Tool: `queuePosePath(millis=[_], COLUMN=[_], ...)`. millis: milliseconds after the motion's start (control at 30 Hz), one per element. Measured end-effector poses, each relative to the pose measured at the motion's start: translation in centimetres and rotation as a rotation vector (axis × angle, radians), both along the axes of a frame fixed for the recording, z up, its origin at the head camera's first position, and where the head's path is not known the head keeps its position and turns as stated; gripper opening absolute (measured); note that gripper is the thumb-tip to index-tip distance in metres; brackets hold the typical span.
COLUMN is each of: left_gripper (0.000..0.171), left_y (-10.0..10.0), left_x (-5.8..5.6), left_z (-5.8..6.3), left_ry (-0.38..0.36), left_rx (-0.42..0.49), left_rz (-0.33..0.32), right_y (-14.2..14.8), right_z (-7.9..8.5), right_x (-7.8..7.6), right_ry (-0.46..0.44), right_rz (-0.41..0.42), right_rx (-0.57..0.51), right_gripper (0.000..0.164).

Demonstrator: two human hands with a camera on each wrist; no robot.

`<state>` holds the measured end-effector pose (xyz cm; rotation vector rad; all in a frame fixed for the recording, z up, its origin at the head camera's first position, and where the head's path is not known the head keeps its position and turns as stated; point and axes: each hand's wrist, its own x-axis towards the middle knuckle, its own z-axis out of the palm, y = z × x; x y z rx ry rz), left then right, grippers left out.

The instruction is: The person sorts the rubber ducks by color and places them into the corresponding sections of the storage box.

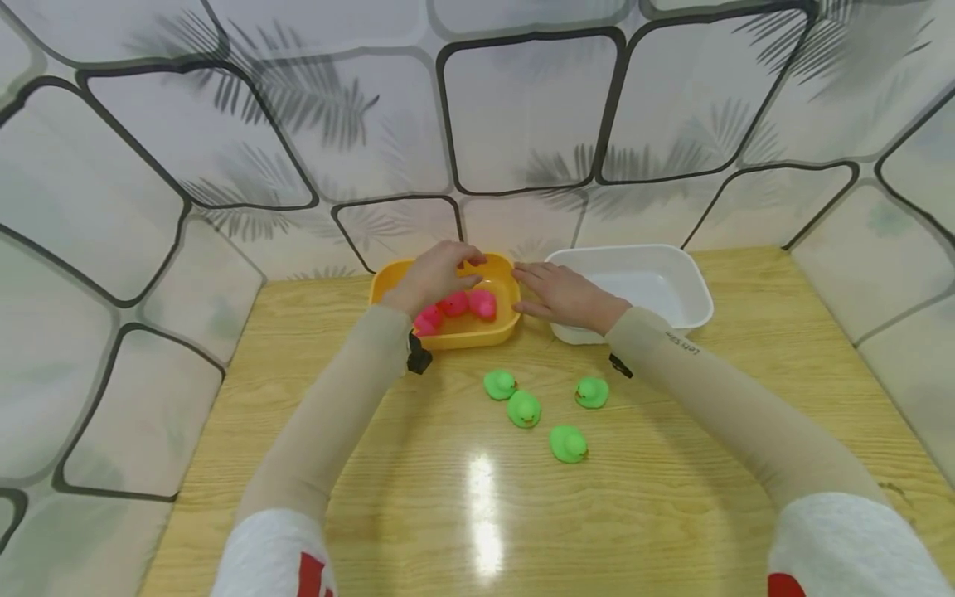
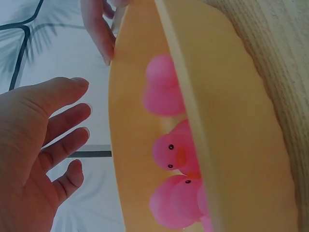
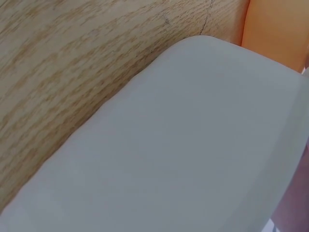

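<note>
Yellow tub [image 1: 477, 338], one (two hands [image 1: 436, 278] [image 1: 567, 294] near), plus four green ducks [image 1: 569, 445].

yellow-orange tray [image 1: 477, 339], pink ducks [image 1: 483, 304], white tray [image 1: 675, 290], 4 green ducks [image 1: 524, 410], black-outlined leaf-print backdrop [image 1: 531, 112]

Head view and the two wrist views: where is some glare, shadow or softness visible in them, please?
Head view: a bright glare streak on the wooden table, soft shadows beside the sleeves; left wrist view: the uppermost pink duck looks softer than the one below it, whose eyes are distinct; right wrist view: dim, the white tub turned grey.
</note>
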<state>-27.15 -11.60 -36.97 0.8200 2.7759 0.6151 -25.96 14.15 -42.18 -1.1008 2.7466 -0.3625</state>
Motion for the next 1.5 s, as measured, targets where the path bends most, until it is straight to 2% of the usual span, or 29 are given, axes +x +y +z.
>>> queuePosePath(millis=[433, 633, 800, 1000, 1167, 1333, 1500], left_gripper=[0.029, 0.028, 0.028, 0.031, 0.034, 0.04, 0.047], left_y=[-0.9, -0.8, -0.7, -0.5, -0.1, 0.4, 1.3], left_x=[1.3, 1.9, 2.2, 2.3, 2.7, 3.1, 3.1], left_z=[-0.9, -0.9, -0.9, -1.2, -1.4, -1.6, -1.7], left_ry=[0.013, 0.013, 0.009, 0.039, 0.061, 0.091, 0.159], left_rx=[0.012, 0.044, 0.053, 0.039, 0.032, 0.025, -0.016], left_rz=[-0.054, -0.063, -0.046, -0.053, -0.077, -0.097, -0.128], right_y=[0.2, 0.1, 0.0, 0.3, 0.1, -0.5, -1.4], right_z=[0.2, 0.5, 0.9, 1.9, 2.0, 1.2, -0.1], right_x=[0.0, 0.5, 1.8, 4.1, 6.3, 8.2, 9.1], right_ry=[0.034, 0.052, 0.1, 0.128, 0.089, -0.03, -0.035], right_rz=[0.002, 0.016, 0.049, 0.086, 0.144, 0.191, 0.24], right_rx=[0.01, -0.047, -0.133, -0.181, -0.179, -0.167, -0.143], right_gripper=[0.071, 0.064, 0.047, 0.031, 0.016, 0.015, 0.024])
